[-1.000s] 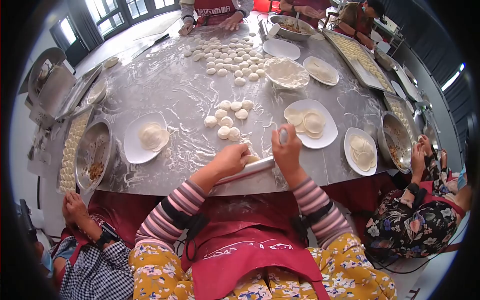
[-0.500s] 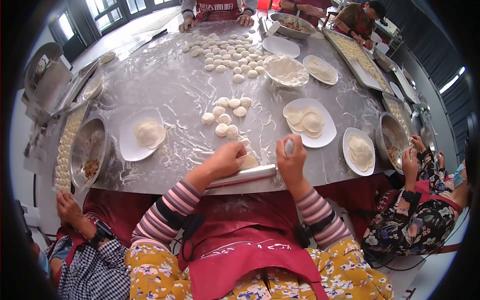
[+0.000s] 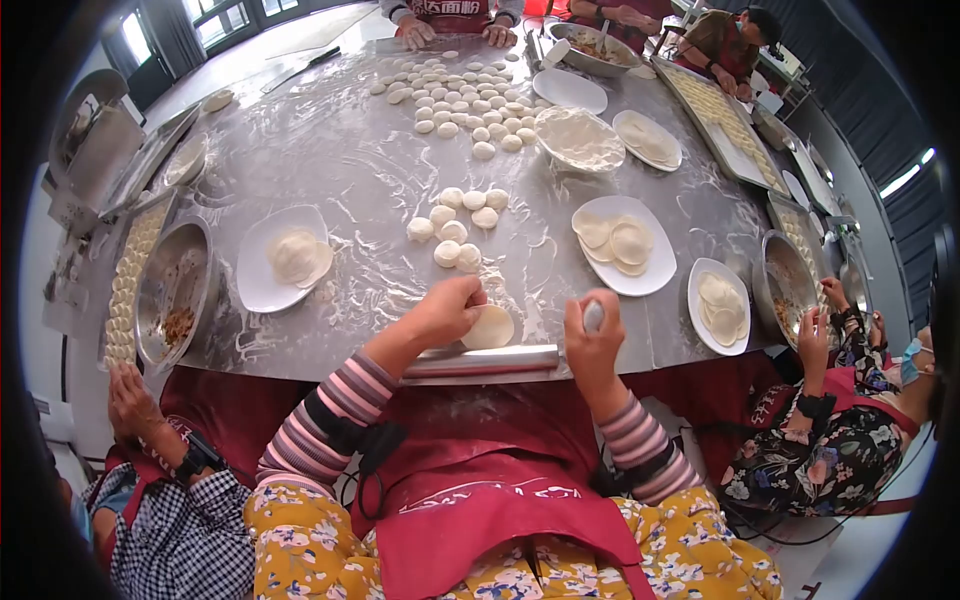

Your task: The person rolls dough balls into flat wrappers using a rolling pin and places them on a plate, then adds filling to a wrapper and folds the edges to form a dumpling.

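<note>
A round, flattened dough wrapper (image 3: 491, 328) lies on the floured metal table near its front edge. My left hand (image 3: 446, 310) is closed at the wrapper's left edge, fingers pinched together on it. Just in front of my body, a shiny metal rolling pin (image 3: 485, 363) lies crosswise, its barrel at the wrapper's near edge. My right hand (image 3: 594, 335) is wrapped round the pin's right handle, whose grey end shows between the fingers. Beyond my hands sits a small cluster of dough pieces (image 3: 452, 231).
White plates with stacked wrappers stand left (image 3: 258, 284) and right (image 3: 655, 272). Steel bowls of filling flank them, left (image 3: 205, 300) and right (image 3: 770, 265). A flour bowl (image 3: 580, 140) and many dough discs (image 3: 470, 100) lie farther back. Co-workers surround the table.
The rolling pin has drawn back slightly towards me, and more of the wrapper shows. My left hand has shifted a little up and my right hand slightly right and down.
</note>
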Tool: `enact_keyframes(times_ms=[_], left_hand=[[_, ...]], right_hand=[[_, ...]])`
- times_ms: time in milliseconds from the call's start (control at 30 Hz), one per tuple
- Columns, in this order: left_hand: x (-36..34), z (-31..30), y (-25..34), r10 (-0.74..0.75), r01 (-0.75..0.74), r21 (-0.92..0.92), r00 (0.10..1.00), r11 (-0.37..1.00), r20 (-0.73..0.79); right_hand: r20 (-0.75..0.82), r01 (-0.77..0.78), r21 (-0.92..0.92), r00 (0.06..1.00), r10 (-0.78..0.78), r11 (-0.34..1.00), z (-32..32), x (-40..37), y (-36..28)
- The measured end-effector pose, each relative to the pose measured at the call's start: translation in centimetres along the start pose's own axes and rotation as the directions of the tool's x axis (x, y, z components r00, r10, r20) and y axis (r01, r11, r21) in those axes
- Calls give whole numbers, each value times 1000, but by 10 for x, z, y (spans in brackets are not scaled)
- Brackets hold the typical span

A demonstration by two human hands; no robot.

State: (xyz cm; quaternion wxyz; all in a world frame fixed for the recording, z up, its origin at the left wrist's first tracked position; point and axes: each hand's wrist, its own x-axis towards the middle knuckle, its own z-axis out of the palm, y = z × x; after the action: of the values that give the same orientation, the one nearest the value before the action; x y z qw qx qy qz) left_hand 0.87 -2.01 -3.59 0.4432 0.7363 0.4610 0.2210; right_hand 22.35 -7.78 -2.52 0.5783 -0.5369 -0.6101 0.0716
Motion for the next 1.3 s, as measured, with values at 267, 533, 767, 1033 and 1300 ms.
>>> enact_keyframes(times_ms=[267, 533, 767, 1033, 1300], left_hand=[[11, -4, -4, -42, 47, 105, 998, 993, -55], [10, -4, -2, -93, 94, 95, 996, 991, -8], [1, 8, 18, 19, -13, 307, 1000, 952, -15], [91, 28, 79, -55, 119, -263, 970, 957, 238], [127, 20, 84, -96, 121, -263, 990, 957, 106]], right_hand=[[7, 86, 20, 996, -86, 996, 49, 45, 26], [25, 13, 62, 1000, -14, 998, -14, -14, -1], [20, 56, 116, 998, -59, 992, -11, -11, 6], [50, 8, 232, 999, -20, 973, -22, -17, -1], [54, 19, 223, 998, -32, 975, -22, -14, -1]])
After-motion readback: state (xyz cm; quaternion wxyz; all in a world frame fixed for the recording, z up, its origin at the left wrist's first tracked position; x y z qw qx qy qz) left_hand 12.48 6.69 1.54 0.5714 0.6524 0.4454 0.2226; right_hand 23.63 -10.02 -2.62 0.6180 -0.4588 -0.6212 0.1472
